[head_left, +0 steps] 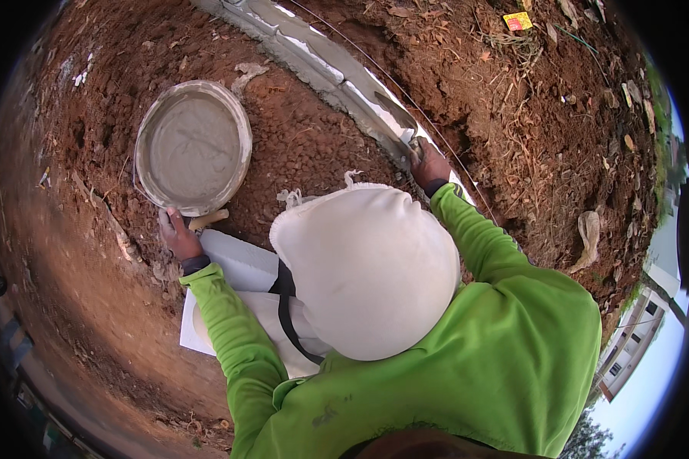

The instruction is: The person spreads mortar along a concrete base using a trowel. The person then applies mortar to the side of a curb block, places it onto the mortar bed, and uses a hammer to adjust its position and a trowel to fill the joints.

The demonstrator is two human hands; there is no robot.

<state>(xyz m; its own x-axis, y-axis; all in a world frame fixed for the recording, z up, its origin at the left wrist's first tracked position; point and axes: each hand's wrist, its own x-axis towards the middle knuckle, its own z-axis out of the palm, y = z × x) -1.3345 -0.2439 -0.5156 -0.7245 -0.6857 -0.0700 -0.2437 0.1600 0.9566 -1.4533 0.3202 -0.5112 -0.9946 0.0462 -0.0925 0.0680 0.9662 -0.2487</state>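
Observation:
My left hand (177, 237) has its fingers closed at the near rim of a round pan (142, 149) of wet grey mortar, beside a short wooden handle (210, 218). My right hand (429, 164) grips a metal trowel (411, 141) against a long, narrow row of white blocks (325, 65) coated with grey mortar. A thin string (390, 80) runs alongside the row. A large cream, rounded cloth shape (364, 275) fills the space between my green-sleeved arms. White blocks (237, 260) lie under my left arm, with a black strap (287, 314) over cloth beside them.
Red-brown soil with dry leaves, twigs and scraps surrounds the work. A small yellow packet (517, 21) lies at upper right, a pale scrap (587, 241) at right. A pale building (631, 344), trees (593, 436) and grass show at the right rim.

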